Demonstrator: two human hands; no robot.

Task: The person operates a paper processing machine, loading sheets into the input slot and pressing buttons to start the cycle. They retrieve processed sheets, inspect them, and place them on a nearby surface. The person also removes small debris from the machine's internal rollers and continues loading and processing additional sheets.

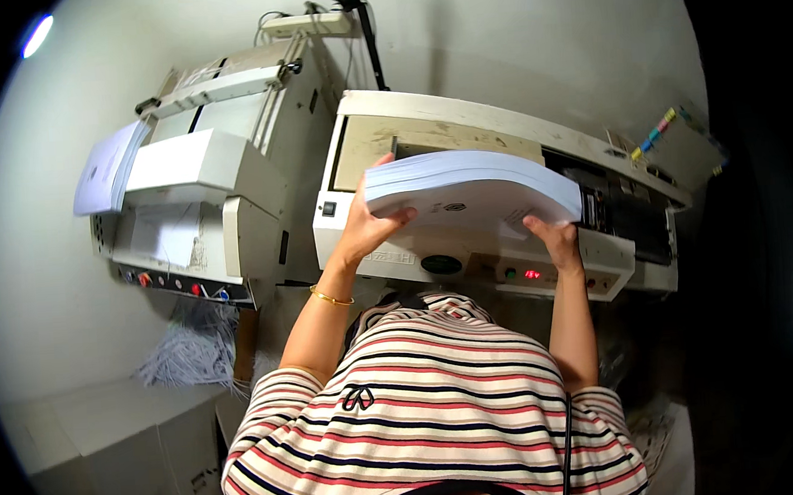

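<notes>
Gripping both ends of a paper stack [475, 193], lengthwise across mid-frame, with clasped fingers [400, 217] of left hand [363, 228] and right hand [560, 242].

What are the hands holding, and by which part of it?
A thick paper stack: the left hand grips its left end, the right hand its lower right corner.

A thick stack of white paper [474, 172] is held up over the pale machine [442, 107], between that machine's left and right ends. I see it bowed, sheet edges uppermost, a small dark mark on its face, the left hand [370, 220] and right hand [555, 240] gripping its ends.
</notes>
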